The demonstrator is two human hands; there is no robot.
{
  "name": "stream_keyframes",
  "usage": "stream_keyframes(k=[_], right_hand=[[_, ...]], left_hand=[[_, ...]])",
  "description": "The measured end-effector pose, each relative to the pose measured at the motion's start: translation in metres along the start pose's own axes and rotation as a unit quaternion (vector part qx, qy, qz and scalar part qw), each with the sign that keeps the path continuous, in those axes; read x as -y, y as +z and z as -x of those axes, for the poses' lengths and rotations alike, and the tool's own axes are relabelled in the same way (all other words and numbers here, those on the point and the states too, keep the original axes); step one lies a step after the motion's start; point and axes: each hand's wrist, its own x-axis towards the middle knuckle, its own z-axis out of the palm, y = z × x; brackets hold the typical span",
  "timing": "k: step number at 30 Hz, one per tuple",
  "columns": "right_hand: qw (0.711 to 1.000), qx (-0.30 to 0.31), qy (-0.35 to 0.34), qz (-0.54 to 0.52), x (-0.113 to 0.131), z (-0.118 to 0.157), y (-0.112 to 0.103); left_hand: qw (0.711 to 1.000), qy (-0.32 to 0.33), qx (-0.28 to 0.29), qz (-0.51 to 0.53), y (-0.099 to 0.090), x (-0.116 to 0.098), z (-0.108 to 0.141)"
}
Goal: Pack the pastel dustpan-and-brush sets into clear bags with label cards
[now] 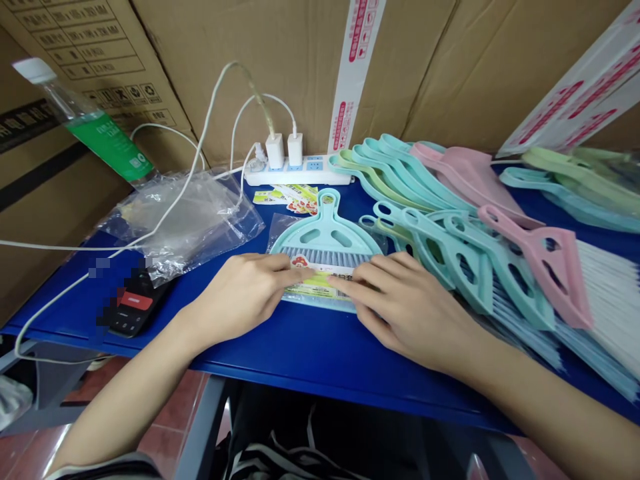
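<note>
A teal dustpan and brush set [327, 230] in clear plastic lies flat on the blue table, its handle pointing away from me. Across its bristles is a yellow and white label [315, 285]. My left hand [245, 293] rests on the label's left part, index finger stretched over it and the other fingers curled. From the right, my right hand [405, 303] touches the label with its index finger, fingers apart and nothing held. The two index fingertips are close together near the label's middle.
Teal, green and pink dustpans [460, 173] and brushes [540, 267] are piled at the right. A power strip [300, 175] and spare labels [290, 197] lie behind the set. Plastic bags [195, 213], a phone [135, 303], a bottle [100, 133] and white cables [200, 143] are at the left.
</note>
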Motion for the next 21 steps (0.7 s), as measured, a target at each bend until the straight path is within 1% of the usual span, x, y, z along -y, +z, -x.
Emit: stream_keyframes(k=[6, 9, 14, 21], right_hand=[[0.999, 0.040, 0.017, 0.007, 0.0044, -0.0016, 0.0007], [0.999, 0.040, 0.030, 0.005, 0.0036, -0.0008, -0.0001], [0.999, 0.019, 0.042, -0.010, -0.0004, 0.0022, -0.0039], [0.999, 0.020, 0.034, 0.001, -0.0010, 0.0038, -0.0074]], left_hand=[[0.999, 0.012, 0.044, -0.029, 0.0041, -0.0057, -0.0049], [0.998, 0.002, 0.055, -0.027, 0.0040, -0.0060, -0.0057], [0.998, -0.010, 0.051, -0.022, 0.0015, -0.0039, -0.0046], [0.999, -0.016, 0.040, -0.013, 0.0020, -0.0022, -0.0041]])
